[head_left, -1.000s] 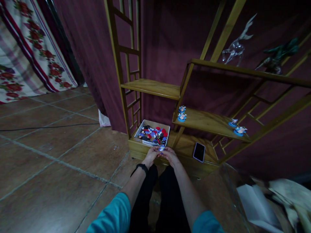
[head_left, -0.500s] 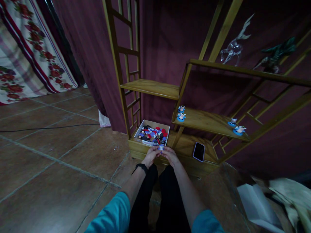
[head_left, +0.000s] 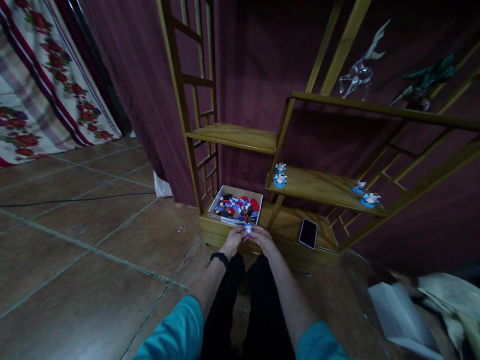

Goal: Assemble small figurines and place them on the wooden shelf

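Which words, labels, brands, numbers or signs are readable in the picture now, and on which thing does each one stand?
No text can be read for certain.
Box: marks on the front wall, too small and blurred to read.
Phone: dark screen, no readable text.
Held figurine: too small to tell whether it bears any text.

Home-like room with wooden display shelf (head_left: 315,186), maroon drapes (head_left: 120,75), floral fabric (head_left: 60,75), tiled floor (head_left: 56,245).

One head-worn view, forward and down
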A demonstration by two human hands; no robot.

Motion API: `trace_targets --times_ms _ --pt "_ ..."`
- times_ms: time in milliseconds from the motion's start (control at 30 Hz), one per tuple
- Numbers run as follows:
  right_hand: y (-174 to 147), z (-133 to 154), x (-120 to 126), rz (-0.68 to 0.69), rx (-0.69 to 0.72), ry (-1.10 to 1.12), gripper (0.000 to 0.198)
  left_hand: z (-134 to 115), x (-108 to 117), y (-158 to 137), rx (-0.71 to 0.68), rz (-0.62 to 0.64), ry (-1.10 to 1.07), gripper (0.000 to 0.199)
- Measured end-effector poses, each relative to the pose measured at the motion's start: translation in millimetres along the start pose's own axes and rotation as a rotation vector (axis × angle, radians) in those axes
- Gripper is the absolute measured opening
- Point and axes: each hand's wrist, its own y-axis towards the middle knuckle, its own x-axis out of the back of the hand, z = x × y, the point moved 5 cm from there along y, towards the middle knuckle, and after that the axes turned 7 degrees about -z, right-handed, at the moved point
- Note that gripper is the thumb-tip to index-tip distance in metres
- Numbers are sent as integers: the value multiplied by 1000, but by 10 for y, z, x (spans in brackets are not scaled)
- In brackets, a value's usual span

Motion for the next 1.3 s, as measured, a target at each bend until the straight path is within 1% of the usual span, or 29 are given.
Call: trace_targets --times_ms 133,300,500,567,700,833,1067,1167,1300 --pt "6 12 2 -8 -27 12 39 13 19 12 9 -20 -1 28" --pt "11 1 7 -13 -26 27 38 41 20 43 6 -4 -8 29" --pt "29 -10 45 -58 -6 3 46 29 24 46 -16 -10 -9 34" --pt "26 2 50 -61 -3 -16 46 18 34 42 -20 -23 -17 32" --pt "-18 43 36 -39 -2 -36 42 7 42 37 -14 -31 -13 25" --pt "-87 99 9 -5 27 -44 38 -3 43 27 -15 -41 -8 18" --pt "-54 79 24 -23 14 -24 40 -44 18 -8 -59 5 -30 23" --pt "-10 48 39 -50 -5 -34 38 -60 12 -13 -76 11 -16 23" --pt "15 34 45 -52 3 -28 38 -56 20 -1 -90 11 -1 23"
